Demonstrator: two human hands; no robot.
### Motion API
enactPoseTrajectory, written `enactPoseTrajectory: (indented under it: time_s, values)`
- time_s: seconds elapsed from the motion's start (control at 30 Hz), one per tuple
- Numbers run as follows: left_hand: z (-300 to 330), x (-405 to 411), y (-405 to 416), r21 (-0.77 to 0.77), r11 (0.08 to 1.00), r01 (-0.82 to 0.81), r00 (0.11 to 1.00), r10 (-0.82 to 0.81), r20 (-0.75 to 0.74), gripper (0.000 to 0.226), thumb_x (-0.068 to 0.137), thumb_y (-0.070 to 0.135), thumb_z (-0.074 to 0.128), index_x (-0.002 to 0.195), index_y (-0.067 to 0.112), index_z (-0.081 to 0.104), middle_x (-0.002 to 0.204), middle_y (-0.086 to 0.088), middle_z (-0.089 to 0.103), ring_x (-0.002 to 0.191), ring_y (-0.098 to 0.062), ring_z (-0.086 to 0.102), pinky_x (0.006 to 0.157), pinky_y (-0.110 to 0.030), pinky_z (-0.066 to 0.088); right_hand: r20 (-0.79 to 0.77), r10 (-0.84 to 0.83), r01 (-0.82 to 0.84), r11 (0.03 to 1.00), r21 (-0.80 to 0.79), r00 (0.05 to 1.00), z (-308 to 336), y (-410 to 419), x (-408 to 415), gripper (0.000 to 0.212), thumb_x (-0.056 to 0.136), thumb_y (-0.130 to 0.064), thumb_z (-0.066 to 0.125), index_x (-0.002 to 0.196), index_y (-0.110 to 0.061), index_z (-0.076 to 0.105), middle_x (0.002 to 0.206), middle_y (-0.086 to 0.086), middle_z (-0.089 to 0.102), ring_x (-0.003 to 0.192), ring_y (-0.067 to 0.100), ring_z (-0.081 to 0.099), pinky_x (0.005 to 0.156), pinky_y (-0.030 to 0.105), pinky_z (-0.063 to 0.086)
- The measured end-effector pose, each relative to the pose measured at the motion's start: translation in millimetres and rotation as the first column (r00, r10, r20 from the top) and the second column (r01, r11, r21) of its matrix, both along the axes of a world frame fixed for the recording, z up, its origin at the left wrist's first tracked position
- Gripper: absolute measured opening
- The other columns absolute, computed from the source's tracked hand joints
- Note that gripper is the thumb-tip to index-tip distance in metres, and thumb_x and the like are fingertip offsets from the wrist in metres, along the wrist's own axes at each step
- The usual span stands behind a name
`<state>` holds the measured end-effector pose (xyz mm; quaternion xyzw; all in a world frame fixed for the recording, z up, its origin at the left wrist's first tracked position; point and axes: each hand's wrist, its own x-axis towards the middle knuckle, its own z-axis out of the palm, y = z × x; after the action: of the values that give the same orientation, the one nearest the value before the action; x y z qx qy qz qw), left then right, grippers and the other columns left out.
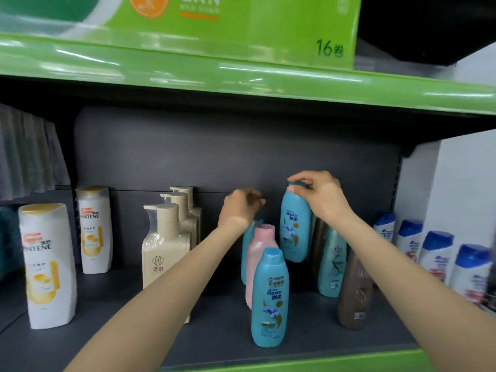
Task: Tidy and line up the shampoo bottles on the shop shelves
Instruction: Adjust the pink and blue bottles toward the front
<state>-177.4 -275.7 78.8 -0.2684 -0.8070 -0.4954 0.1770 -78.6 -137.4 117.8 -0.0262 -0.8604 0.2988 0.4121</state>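
My right hand pinches the cap of a blue Rejoice bottle and holds it tilted, above the shelf floor. My left hand hovers with curled, blurred fingers right over the top of a teal bottle at the back; whether it holds that bottle is unclear. In front of that one stand a pink bottle and a second blue Rejoice bottle, in a loose row. To the right are another teal bottle and a brown bottle.
The dark shelf also carries two white Pantene bottles, a row of beige pump bottles and, at the right, several white bottles with blue caps. A green shelf edge with a green carton hangs overhead.
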Motion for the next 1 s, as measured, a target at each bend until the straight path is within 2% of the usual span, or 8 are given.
enactPoseTrajectory:
  time_s: [0.1, 0.17, 0.27, 0.43, 0.6, 0.73, 0.87, 1.0]
  values:
    - [8, 30, -11, 0.072, 0.984, 0.163, 0.984, -0.156, -0.088, 0.018, 0.086, 0.022, 0.066, 0.102, 0.013, 0.066, 0.091, 0.003, 0.066, 0.086, -0.009, 0.060, 0.072, -0.008, 0.042, -0.035, -0.024, 0.026, 0.998, 0.052, 0.999, 17, -14, 33, 0.022, 0.085, -0.019, 0.068, 0.106, -0.013, 0.071, 0.107, 0.004, 0.067, 0.105, 0.015, 0.059, 0.085, 0.022, 0.042]
    - [12, 52, -20, 0.059, 0.959, 0.277, 0.950, -0.264, -0.169, 0.018, 0.087, 0.023, 0.065, 0.103, 0.014, 0.066, 0.093, 0.007, 0.065, 0.086, -0.004, 0.059, 0.070, -0.001, 0.041, -0.039, -0.060, 0.063, 0.994, 0.091, 0.997, 24, -24, 51, 0.022, 0.084, -0.022, 0.068, 0.105, -0.015, 0.071, 0.107, 0.004, 0.068, 0.103, 0.017, 0.061, 0.088, 0.028, 0.047]
    - [15, 80, -34, -0.011, 0.901, 0.433, 0.882, -0.426, -0.201, 0.021, 0.088, 0.023, 0.064, 0.107, 0.015, 0.066, 0.098, 0.009, 0.067, 0.090, -0.001, 0.061, 0.077, -0.005, 0.045, -0.003, -0.118, 0.118, 0.983, 0.139, 0.993, 28, -41, 74, 0.020, 0.084, -0.027, 0.068, 0.102, -0.017, 0.072, 0.105, 0.005, 0.069, 0.100, 0.018, 0.062, 0.088, 0.035, 0.050]
    - [14, 107, -66, -0.020, 0.825, 0.564, 0.817, -0.562, -0.130, 0.025, 0.086, 0.024, 0.066, 0.110, 0.018, 0.064, 0.103, 0.008, 0.069, 0.094, 0.000, 0.063, 0.082, -0.011, 0.049, 0.023, -0.170, 0.166, 0.979, 0.115, 0.985, 22, -74, 103, 0.020, 0.084, -0.031, 0.067, 0.101, -0.020, 0.072, 0.103, 0.004, 0.069, 0.099, 0.017, 0.062, 0.084, 0.033, 0.050]
    - [2, 123, -111, -0.071, 0.806, 0.588, 0.802, -0.592, -0.074, 0.038, 0.080, 0.027, 0.072, 0.116, 0.025, 0.059, 0.101, 0.007, 0.068, 0.092, -0.001, 0.063, 0.079, -0.013, 0.048, 0.022, -0.086, 0.087, 0.992, -0.092, 0.996, 6, -113, 125, 0.015, 0.083, -0.028, 0.069, 0.094, -0.019, 0.073, 0.093, 0.002, 0.070, 0.092, 0.016, 0.064, 0.081, 0.042, 0.056]
    - [-13, 128, -147, -0.141, 0.750, 0.646, 0.762, -0.645, 0.060, 0.064, 0.073, 0.026, 0.078, 0.128, 0.031, 0.046, 0.103, 0.009, 0.064, 0.096, -0.008, 0.063, 0.088, -0.030, 0.052, -0.046, 0.015, -0.030, 0.937, -0.347, 0.999, -5, -145, 136, 0.007, 0.083, -0.021, 0.070, 0.086, -0.015, 0.071, 0.090, 0.001, 0.069, 0.087, 0.014, 0.065, 0.059, 0.027, 0.057]
    - [-26, 128, -183, -0.221, 0.753, 0.620, 0.784, -0.607, 0.130, 0.051, 0.074, 0.018, 0.078, 0.117, 0.027, 0.052, 0.101, 0.000, 0.063, 0.088, -0.017, 0.063, 0.083, -0.030, 0.053, -0.141, 0.067, -0.129, 0.855, -0.501, 0.988, -17, -172, 145, 0.003, 0.086, -0.015, 0.066, 0.085, -0.013, 0.069, 0.094, 0.006, 0.069, 0.088, 0.016, 0.066, 0.063, 0.031, 0.059]
    - [-31, 131, -213, -0.195, 0.809, 0.554, 0.829, -0.559, 0.036, 0.041, 0.072, 0.015, 0.079, 0.107, 0.026, 0.059, 0.089, 0.005, 0.062, 0.069, -0.006, 0.054, 0.070, -0.017, 0.046, -0.160, 0.142, -0.208, 0.798, -0.565, 0.977, -28, -190, 153, 0.010, 0.089, -0.010, 0.061, 0.097, -0.010, 0.067, 0.098, 0.010, 0.069, 0.090, 0.017, 0.066, 0.068, 0.027, 0.058]
